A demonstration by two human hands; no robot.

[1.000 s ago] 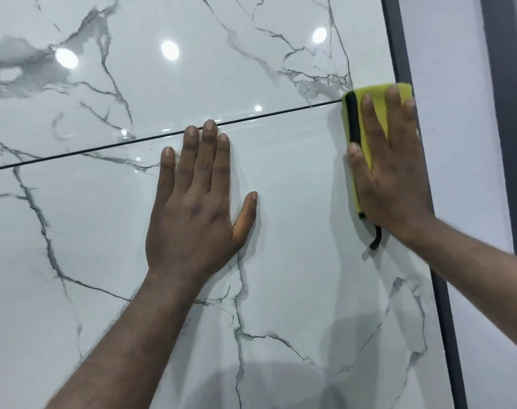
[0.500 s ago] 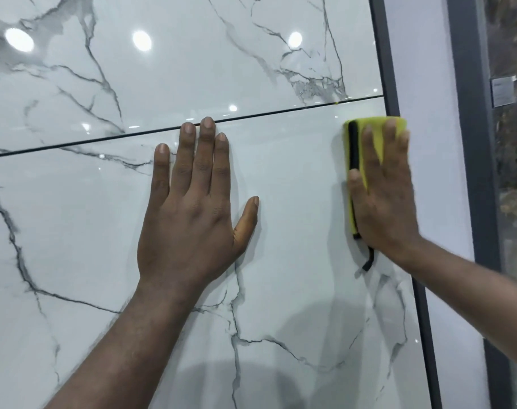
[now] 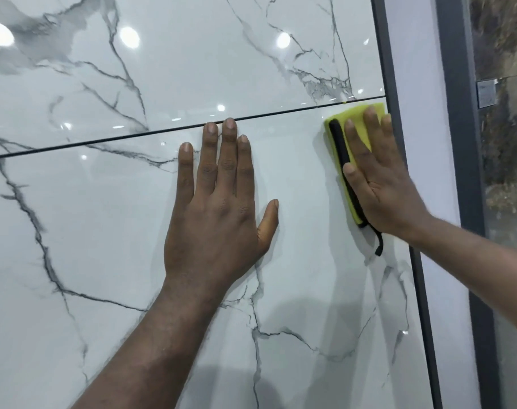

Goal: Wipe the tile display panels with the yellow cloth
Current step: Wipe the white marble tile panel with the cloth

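Pressing the yellow cloth (image 3: 353,113) into the top right corner of the lower tile panel (image 3: 74,231), the flat-fingered right hand (image 3: 381,178) risks snagging the cloth's black loop (image 3: 379,243) on the dark frame (image 3: 390,69); the flat, splayed left hand (image 3: 219,219) may smudge the gloss.

Under right hand (image 3: 381,178), cloth (image 3: 354,116) — seemingly touching frame (image 3: 387,69).

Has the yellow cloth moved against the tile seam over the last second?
Yes. The yellow cloth moved down: it overlapped the dark seam a second ago, and now sits wholly just below it, under the right hand.
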